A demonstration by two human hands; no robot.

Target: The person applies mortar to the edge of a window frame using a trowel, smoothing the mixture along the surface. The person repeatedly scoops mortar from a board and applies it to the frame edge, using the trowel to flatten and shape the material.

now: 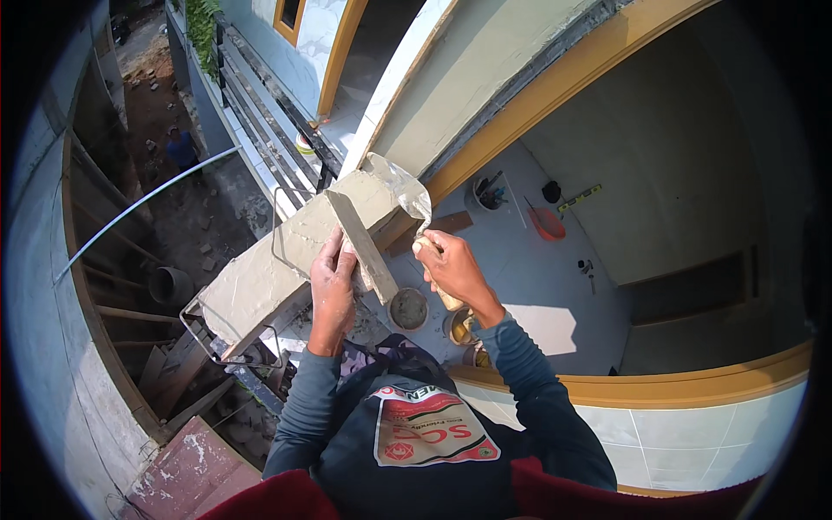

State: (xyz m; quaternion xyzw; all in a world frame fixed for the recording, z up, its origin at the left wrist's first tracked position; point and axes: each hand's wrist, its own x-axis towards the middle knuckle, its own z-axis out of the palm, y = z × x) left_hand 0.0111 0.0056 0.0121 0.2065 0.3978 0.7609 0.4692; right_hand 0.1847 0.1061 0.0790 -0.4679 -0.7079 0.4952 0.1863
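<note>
My left hand [334,290] grips a plaster-smeared wooden board [374,258], tilted over a narrow ledge [253,276] coated in grey-beige plaster. My right hand [445,267] is closed round the wooden handle of a metal trowel [406,192], whose blade, smeared with pale mortar, is near the ledge's far end, just beyond the board. Bent metal rods [276,227] sit around the ledge at two places along it. Below my hands stands a round bucket of grey mix [408,308].
At left, a drop [156,121] holds a person in blue [182,151], rubble and a pipe [147,198]; a black railing [255,95] borders it. Right, an orange-framed opening [529,113] shows a tiled floor below with a tool bucket [485,194], spirit level [579,198] and orange basin [546,224].
</note>
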